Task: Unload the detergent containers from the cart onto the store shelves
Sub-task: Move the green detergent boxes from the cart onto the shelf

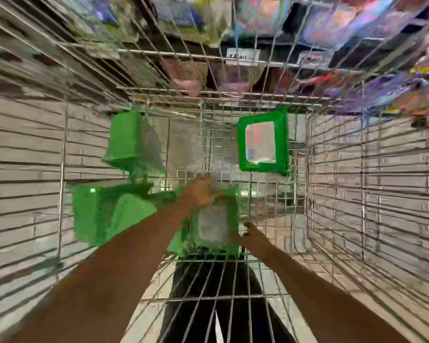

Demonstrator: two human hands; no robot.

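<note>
Head view looks down into a wire cart (pixel 337 174) with four green detergent containers on its floor. The left grip (pixel 200 194) curls over the top edge of the nearest container (pixel 212 226), grasping it. The right grip (pixel 248 232) touches that container's right side, but blur hides whether it clasps. The labelled container (pixel 263 144) lies far right, well apart.
</note>
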